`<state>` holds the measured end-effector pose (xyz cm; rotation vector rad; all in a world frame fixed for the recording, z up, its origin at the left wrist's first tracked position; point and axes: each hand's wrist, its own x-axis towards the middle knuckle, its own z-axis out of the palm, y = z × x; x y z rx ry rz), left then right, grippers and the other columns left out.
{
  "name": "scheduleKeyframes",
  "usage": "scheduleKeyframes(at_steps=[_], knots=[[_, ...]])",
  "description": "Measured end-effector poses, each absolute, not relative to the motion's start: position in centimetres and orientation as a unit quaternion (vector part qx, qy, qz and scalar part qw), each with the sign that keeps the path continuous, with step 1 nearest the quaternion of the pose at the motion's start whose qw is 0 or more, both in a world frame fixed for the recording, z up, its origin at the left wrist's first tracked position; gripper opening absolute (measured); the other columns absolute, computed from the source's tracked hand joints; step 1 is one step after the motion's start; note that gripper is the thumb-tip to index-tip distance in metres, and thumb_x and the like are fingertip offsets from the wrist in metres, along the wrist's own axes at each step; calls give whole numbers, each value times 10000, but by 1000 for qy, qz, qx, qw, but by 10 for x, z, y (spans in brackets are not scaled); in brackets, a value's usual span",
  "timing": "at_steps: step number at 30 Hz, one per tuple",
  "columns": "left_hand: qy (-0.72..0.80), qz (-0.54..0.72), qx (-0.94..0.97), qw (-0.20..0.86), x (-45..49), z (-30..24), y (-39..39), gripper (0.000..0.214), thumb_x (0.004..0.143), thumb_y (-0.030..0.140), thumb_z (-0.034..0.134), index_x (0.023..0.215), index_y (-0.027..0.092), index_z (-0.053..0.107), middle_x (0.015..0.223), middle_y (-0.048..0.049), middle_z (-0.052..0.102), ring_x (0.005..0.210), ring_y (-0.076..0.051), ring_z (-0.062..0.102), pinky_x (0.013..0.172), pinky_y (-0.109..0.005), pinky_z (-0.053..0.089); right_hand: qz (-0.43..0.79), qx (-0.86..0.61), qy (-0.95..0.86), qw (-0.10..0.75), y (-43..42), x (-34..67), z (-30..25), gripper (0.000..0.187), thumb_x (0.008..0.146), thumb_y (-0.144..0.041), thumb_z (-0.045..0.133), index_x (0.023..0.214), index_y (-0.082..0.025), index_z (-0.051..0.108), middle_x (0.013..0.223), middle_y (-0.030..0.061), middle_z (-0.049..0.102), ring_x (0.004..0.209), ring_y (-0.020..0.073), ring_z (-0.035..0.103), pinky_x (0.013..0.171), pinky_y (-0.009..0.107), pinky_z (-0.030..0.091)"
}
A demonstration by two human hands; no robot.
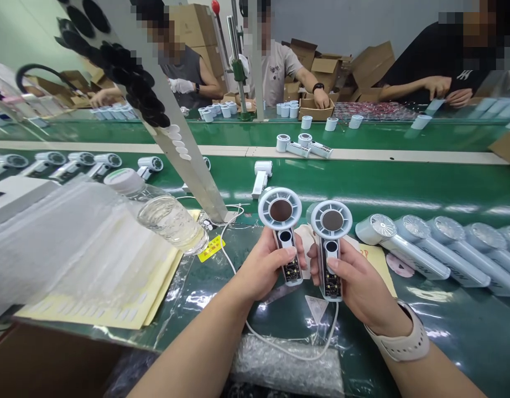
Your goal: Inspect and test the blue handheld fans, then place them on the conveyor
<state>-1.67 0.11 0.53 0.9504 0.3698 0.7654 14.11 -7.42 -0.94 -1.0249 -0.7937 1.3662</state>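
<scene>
Okay, bottle toward table's left edge; left hand clamped round first fan, second fan clamped in right hand, both inward of front edge, thumbs by buttons, likely for easy reach; fan row toward right edge.

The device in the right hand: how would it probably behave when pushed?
The device may be fragile, since circuit parts show in its open handle. If stood upright, it could tip easily: its round head is wider than its handle. The white cable reaching its base might tug.
</scene>
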Motion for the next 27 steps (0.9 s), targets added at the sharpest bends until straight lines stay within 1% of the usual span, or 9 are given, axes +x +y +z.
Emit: scheduleKeyframes(at_steps=[4, 7, 9, 12, 17, 21, 24, 27], knots=[[193, 368, 450, 790, -16, 7, 2, 301, 769, 282, 692, 961, 219, 469, 728, 25, 593, 629, -145, 595, 597, -293, 466, 592, -437, -325, 594, -73, 142, -10, 241, 812, -372, 720, 986, -228, 635, 899, 24, 641, 700, 160, 589, 639, 306, 512], [235, 372, 450, 777, -16, 7, 2, 320, 760, 284, 695, 982, 215, 476, 748, 18, 600, 647, -143, 578, 618, -301, 462, 595, -434, -324, 594, -73, 142, -9, 225, 814, -380, 707, 962, -227, 637, 851, 17, 637, 676, 159, 583, 635, 308, 499], [254, 366, 449, 774, -16, 7, 2, 341, 748, 284, 702, 1001, 216, 484, 772, 14, 600, 669, -148, 577, 639, -312, 465, 592, -433, -330, 594, -72, 142, -8, 210, 813, -385, 692, 945, -230, 638, 833, 23, 636, 686, 174, 581, 630, 321, 493], [249, 360, 451, 778, -16, 6, 2, 350, 738, 281, 701, 1010, 221, 490, 765, 15, 601, 663, -153, 572, 642, -319, 462, 592, -432, -337, 591, -71, 141, -7, 183, 820, -372, 663, 945, -241, 633, 805, 23, 633, 684, 189, 574, 624, 337, 484], [232, 358, 454, 783, -15, 7, 2, 294, 763, 262, 683, 989, 229, 498, 713, 15, 609, 686, -180, 599, 689, -352, 480, 585, -439, -340, 591, -70, 139, -7, 159, 815, -340, 673, 927, -238, 622, 792, 9, 635, 654, 174, 567, 610, 331, 481], [207, 350, 462, 788, -16, 4, 2, 247, 794, 269, 656, 994, 226, 517, 765, 5, 641, 666, -186, 635, 714, -388, 505, 573, -439, -343, 602, -71, 138, -5, 171, 803, -326, 690, 932, -228, 636, 792, 9, 653, 644, 167, 577, 610, 327, 490], [274, 358, 494, 743, -18, 0, 4, 242, 795, 250, 678, 989, 207, 540, 822, -25, 677, 757, -202, 667, 732, -369, 512, 559, -453, -345, 603, -70, 138, -4, 177, 791, -321, 700, 924, -225, 636, 709, -6, 639, 612, 158, 562, 587, 310, 493], [325, 364, 503, 713, -19, -2, 4, 372, 772, 304, 750, 1051, 205, 523, 919, -54, 698, 779, -219, 689, 708, -363, 522, 559, -465, -323, 605, -69, 139, -4, 204, 796, -355, 710, 919, -219, 621, 697, -5, 643, 572, 147, 560, 540, 290, 484]])
